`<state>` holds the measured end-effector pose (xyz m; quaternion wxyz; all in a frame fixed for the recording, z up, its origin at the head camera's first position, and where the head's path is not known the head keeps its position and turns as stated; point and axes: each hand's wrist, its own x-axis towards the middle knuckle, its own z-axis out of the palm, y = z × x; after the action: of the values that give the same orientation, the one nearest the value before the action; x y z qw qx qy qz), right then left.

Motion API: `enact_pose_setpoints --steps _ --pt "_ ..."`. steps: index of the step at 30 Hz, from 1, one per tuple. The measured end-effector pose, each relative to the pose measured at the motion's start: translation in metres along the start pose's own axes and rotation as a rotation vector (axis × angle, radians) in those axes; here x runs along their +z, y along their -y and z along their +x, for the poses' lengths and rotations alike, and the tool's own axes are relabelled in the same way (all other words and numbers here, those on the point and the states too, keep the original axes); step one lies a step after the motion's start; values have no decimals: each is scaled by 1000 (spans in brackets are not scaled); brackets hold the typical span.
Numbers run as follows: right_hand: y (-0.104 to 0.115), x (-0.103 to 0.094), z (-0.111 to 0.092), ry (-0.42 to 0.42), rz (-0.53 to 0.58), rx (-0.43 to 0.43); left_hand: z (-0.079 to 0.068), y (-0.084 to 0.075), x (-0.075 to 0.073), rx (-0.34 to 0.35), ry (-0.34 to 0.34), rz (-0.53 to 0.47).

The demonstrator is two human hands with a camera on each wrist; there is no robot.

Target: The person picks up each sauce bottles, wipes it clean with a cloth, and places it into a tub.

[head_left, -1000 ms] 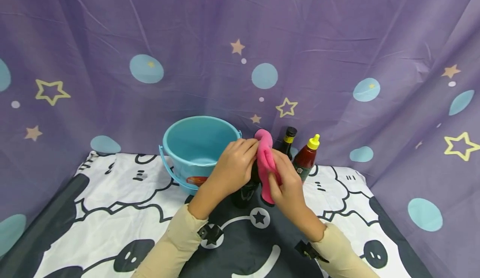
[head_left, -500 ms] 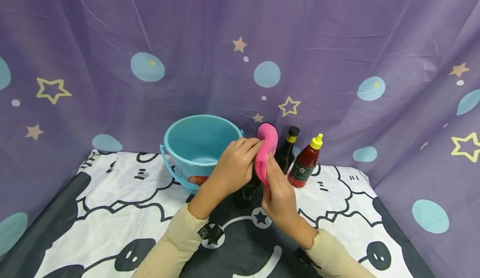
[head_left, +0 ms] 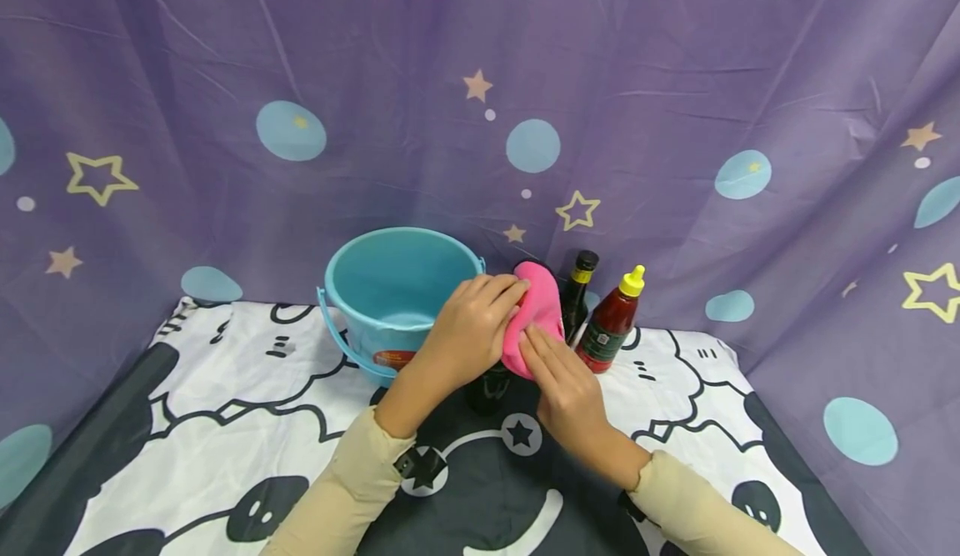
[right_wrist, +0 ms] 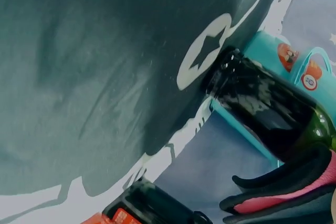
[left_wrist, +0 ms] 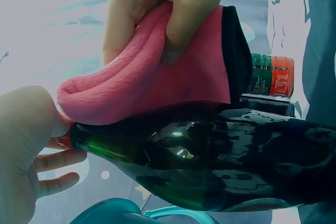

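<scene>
A dark green glass bottle (left_wrist: 220, 156) stands upright on the dark part of the cloth-covered table, mostly hidden by the hands in the head view. My left hand (head_left: 468, 323) grips its top, with fingers around the red cap (left_wrist: 64, 141). My right hand (head_left: 570, 389) pinches a folded pink plush cloth (head_left: 543, 302) with black edging. In the left wrist view, that cloth lies against the bottle's neck and shoulder, the right thumb pressing into its fold. In the right wrist view only the black-edged layers of the cloth show beside the bottle.
A light blue bucket (head_left: 375, 335) stands just left of the bottle, its handle hanging down. To the right are a dark bottle (head_left: 576, 293) with a black cap and a red sauce bottle (head_left: 609, 329) with a yellow nozzle. A purple curtain (head_left: 420, 122) hangs behind.
My right hand has shifted the pink cloth from a narrow upright fold to a broader face turned toward the head camera. The left hand stays at the bottle's top.
</scene>
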<state>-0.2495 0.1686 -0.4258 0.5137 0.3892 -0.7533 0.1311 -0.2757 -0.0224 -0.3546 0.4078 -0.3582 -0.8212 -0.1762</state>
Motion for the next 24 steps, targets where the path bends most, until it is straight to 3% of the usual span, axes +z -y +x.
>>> enact_pose_setpoints --steps 11,24 --pt "-7 -7 0 23 -1 -45 0 0 -2 -17 -4 -33" --pt "-10 -14 -11 105 13 -29 -1 0 -1 -33 22 -41"
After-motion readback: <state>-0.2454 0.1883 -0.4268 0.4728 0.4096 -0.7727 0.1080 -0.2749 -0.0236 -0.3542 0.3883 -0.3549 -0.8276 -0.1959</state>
